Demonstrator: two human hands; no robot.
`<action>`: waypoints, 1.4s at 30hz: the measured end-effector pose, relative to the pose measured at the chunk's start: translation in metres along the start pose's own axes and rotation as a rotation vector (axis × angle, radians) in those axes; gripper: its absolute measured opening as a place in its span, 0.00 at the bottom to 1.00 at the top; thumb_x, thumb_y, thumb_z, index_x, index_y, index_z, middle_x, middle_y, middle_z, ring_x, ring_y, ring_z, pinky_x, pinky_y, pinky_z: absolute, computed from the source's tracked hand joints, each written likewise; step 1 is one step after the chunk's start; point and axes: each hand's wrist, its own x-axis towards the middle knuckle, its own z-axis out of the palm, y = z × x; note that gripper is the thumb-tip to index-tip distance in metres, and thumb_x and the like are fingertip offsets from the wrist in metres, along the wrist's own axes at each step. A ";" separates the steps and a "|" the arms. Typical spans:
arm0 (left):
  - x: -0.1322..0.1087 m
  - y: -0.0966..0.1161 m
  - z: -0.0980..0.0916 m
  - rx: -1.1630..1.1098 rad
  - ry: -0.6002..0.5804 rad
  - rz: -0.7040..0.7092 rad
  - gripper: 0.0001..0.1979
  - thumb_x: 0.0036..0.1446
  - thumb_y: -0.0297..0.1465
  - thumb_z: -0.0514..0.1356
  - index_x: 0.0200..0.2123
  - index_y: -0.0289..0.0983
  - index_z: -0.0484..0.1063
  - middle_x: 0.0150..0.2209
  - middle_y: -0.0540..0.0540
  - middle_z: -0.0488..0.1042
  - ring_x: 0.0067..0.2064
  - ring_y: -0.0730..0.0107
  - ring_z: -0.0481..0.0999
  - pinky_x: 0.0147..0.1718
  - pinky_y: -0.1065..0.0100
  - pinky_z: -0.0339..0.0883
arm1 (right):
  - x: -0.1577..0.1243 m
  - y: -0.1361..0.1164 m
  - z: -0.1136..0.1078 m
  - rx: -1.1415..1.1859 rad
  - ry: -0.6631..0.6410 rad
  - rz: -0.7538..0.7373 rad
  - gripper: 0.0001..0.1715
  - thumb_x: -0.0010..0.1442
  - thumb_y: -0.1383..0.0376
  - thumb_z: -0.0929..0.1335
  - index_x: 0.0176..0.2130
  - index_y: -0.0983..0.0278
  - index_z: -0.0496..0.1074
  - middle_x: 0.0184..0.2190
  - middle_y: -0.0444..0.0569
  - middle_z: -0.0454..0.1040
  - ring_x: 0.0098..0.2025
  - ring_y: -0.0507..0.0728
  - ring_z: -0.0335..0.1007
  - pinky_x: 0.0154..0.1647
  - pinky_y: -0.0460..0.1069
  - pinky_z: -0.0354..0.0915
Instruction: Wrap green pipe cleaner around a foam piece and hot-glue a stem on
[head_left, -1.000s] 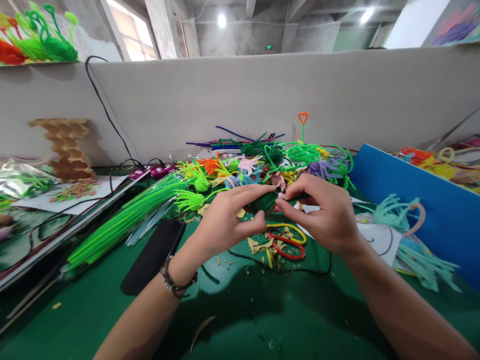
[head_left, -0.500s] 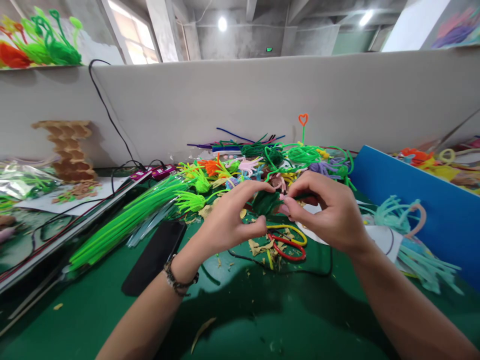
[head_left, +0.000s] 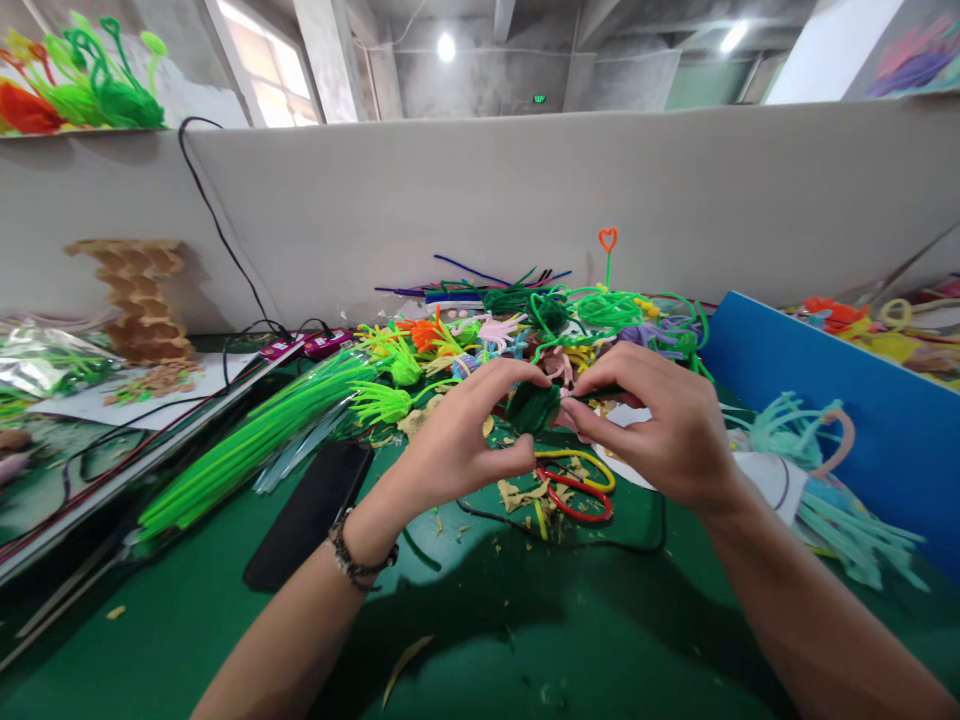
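In the head view, your left hand [head_left: 465, 430] curves around a dark green bundle [head_left: 534, 408], thumb and forefinger apart; you can't tell how firmly its hidden fingers grip. Your right hand [head_left: 660, 425] pinches at the pink bit [head_left: 565, 394] beside the bundle, above the green table [head_left: 465, 630].

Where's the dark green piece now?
The dark green piece is near the middle of the head view, in the curled left hand, just left of the right hand.
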 end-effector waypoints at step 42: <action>0.000 -0.013 0.002 -0.238 -0.230 -0.234 0.08 0.54 0.29 0.42 0.39 0.41 0.51 0.35 0.49 0.56 0.31 0.72 0.59 0.33 0.69 0.61 | 0.000 -0.002 -0.003 0.201 0.100 0.057 0.11 0.56 0.72 0.56 0.24 0.62 0.55 0.28 0.47 0.63 0.30 0.52 0.61 0.32 0.50 0.59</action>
